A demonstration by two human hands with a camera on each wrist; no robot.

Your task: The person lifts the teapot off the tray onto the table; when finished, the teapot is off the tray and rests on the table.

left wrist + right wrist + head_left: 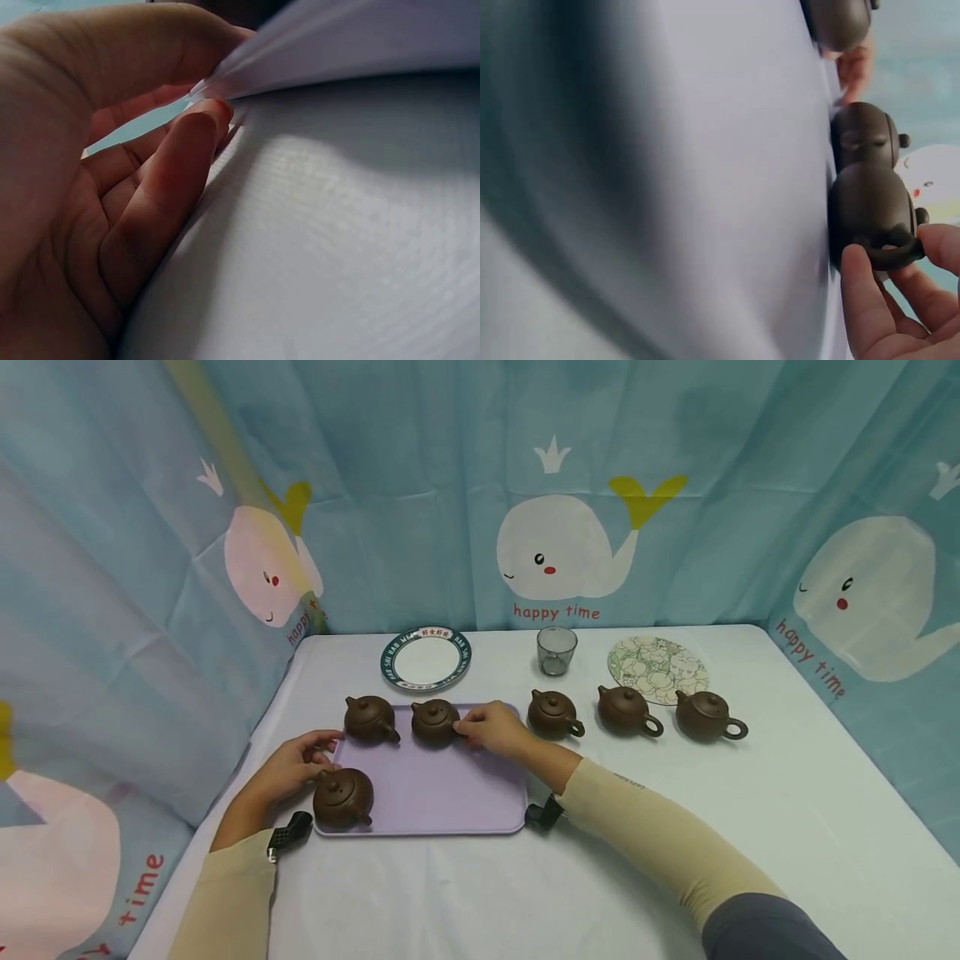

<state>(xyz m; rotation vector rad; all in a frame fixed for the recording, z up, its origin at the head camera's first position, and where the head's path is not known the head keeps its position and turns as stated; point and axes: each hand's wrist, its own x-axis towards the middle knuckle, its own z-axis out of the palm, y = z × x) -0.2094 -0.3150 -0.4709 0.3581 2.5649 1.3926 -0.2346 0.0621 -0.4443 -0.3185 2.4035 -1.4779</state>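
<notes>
Okay, we've got the right hand (495, 728) pinching the handle (889, 256) of a brown teapot (432, 724) midway along the far edge of the lilac tray (438, 793), left hand (288, 766) gripping its left edge; we'd stay level, clear of the far-left-corner teapot (367, 720).
</notes>
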